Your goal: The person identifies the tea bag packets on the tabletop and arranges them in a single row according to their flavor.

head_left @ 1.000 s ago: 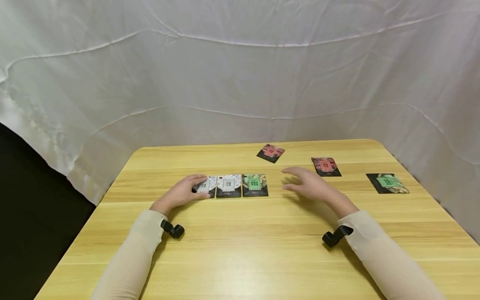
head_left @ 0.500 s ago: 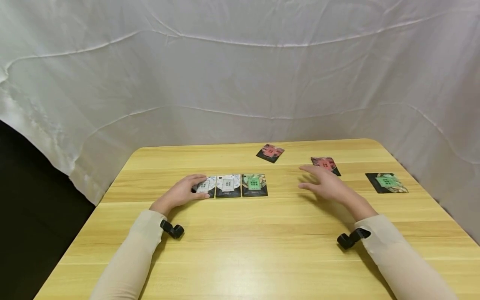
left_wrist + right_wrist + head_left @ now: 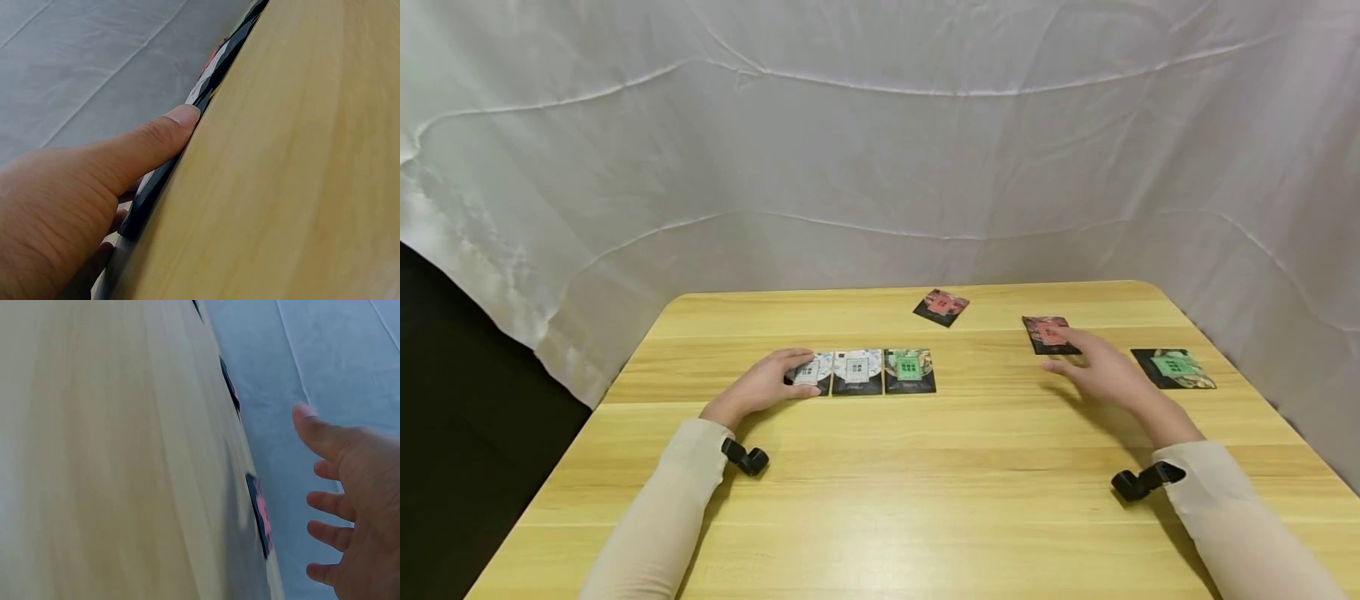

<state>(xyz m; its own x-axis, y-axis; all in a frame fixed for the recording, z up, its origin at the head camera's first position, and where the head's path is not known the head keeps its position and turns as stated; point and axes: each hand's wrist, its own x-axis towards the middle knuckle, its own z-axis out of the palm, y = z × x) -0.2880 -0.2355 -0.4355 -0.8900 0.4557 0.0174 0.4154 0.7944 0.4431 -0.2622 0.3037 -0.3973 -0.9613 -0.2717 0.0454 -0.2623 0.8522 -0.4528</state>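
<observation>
Head view, starting nearest: two pale sleeves (image 3: 658, 512) lie over the wooden table (image 3: 880, 492), each with a small black wrist camera (image 3: 747, 458) at the cuff. The left hand (image 3: 763, 383) is loosely spread across the leftmost white packet (image 3: 808, 372), which lies flat at the left end of a row. The left wrist view adds what is hidden from above: the thumb (image 3: 153, 140) stretches out straight, its tip touching that packet's edge. Next in the row come a second white packet (image 3: 857, 372) and a green packet (image 3: 910, 371), side by side.

From the head, the right hand (image 3: 1101, 371) overlaps the near red packet (image 3: 1037, 333), as if touching. The right wrist view instead shows hand and packet apart, thumb and fingers separated and holding nothing. Only the head view clearly shows the right-hand green packet (image 3: 1175, 368), lying to the right of this hand. Beyond, the far red packet (image 3: 942, 307) sits turned at an angle near the table's back edge; behind that hangs a creased grey curtain (image 3: 880, 167).
</observation>
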